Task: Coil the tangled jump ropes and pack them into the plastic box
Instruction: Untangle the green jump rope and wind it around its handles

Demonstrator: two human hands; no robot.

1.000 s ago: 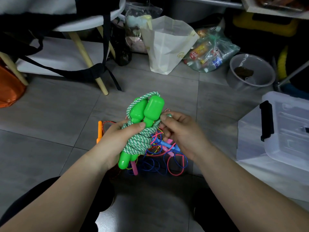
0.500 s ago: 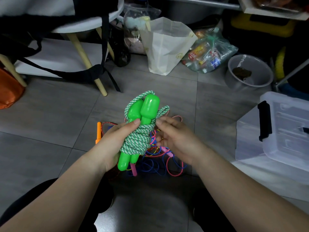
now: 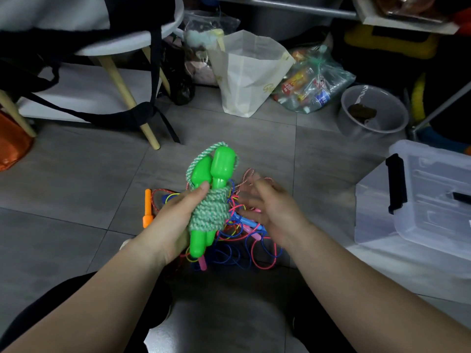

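Head view: nearest, the left hand (image 3: 173,225) grips the green rope (image 3: 209,212), thumb pressed over cord wound tightly round its two handles. A moment ago the right hand (image 3: 270,207) was pinching the cord's last turn by the handles. Now it has drawn off to the right, blurred, fingers apparently loose and holding nothing. The slack loop beside the handles is gone, so this rope looks fully coiled and ready to pack. Under both hands, mid-floor (image 3: 76,187), the tangle (image 3: 242,240) of thin blue, pink and red ropes is unsorted, an orange handle (image 3: 147,210) at its left. The box (image 3: 433,200) waits at the floor's right edge, lid on.
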